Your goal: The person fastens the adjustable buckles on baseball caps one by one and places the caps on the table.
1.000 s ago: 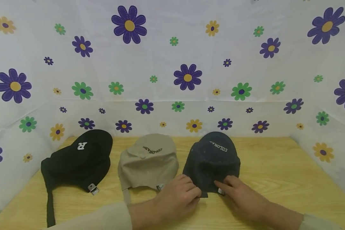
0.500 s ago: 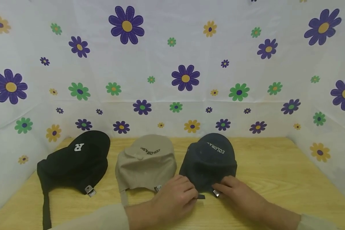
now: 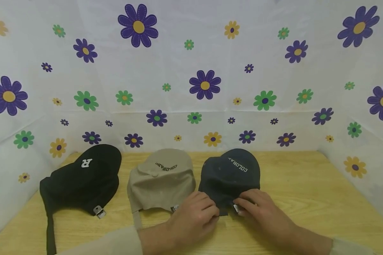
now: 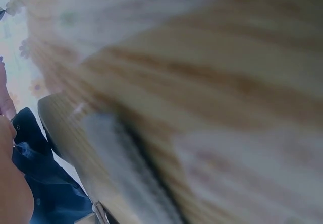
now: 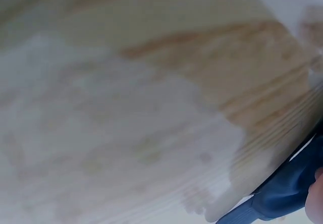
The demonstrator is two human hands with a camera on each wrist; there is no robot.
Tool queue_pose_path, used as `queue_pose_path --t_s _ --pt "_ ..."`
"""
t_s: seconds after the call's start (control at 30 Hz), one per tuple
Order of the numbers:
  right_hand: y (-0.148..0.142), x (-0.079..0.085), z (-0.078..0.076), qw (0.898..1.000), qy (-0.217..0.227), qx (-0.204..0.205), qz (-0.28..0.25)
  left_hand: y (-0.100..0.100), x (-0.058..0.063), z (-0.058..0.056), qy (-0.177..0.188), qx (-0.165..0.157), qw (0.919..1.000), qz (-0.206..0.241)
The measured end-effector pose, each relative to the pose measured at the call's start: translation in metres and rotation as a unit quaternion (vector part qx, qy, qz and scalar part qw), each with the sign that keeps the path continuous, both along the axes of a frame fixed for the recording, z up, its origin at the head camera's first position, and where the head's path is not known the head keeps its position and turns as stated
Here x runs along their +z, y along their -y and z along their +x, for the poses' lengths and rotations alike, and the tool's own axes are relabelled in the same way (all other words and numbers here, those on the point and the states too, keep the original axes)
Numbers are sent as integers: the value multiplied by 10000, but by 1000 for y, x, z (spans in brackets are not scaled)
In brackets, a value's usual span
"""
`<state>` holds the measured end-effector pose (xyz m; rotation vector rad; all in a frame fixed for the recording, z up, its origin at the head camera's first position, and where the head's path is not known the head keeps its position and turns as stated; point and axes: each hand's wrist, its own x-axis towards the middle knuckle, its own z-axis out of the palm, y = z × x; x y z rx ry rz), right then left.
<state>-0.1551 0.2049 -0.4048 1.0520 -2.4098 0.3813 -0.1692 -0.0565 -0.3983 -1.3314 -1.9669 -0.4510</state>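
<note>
A navy cap (image 3: pixel 229 173) with white lettering lies at the right of the row, its back opening toward me. My left hand (image 3: pixel 194 214) pinches the cap's strap (image 3: pixel 223 213), whose end sticks out past the fingertips. On the other side of the opening, my right hand (image 3: pixel 265 214) holds the cap's edge beside the metal buckle (image 3: pixel 237 208), thumb partly hidden below. A small gap separates strap end and buckle. In the left wrist view, the navy cap (image 4: pixel 55 193) shows beside the fingers; the right wrist view catches only its edge (image 5: pixel 287 199).
A beige cap (image 3: pixel 162 184) sits just left of the navy one, partly behind my left hand. Farther left is a black cap (image 3: pixel 89 177) with a white letter, its long strap (image 3: pixel 50 230) hanging toward me and its buckle (image 3: pixel 99 211) showing. Flowered cloth (image 3: pixel 172 63) surrounds the wooden table (image 3: pixel 306 191).
The right fingers have closed in over the edge by the buckle, which has shifted left toward the strap. The left hand has kept its hold, lifting the strap end slightly.
</note>
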Motion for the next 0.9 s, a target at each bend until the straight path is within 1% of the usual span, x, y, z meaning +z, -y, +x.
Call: queue_pose_path --t_s 0.13,0.27,0.43,0.7,0.77,0.9 --pt "5 1 2 9998 -52 101 -190 0 1 1 6 -13 10000 81" --pt "11 4 5 9996 20 41 -265 0 2 1 18 5 9999 119" --pt "17 6 7 9998 -32 -37 -216 0 2 2 43 58 9999 127" --pt "17 5 6 9996 18 -250 -114 0 2 2 71 82 9999 130" --pt "17 6 5 9997 -49 -222 -100 0 3 1 -2 73 9999 124" --pt "18 6 4 9998 -118 -134 -92 0 3 0 -28 40 9999 164"
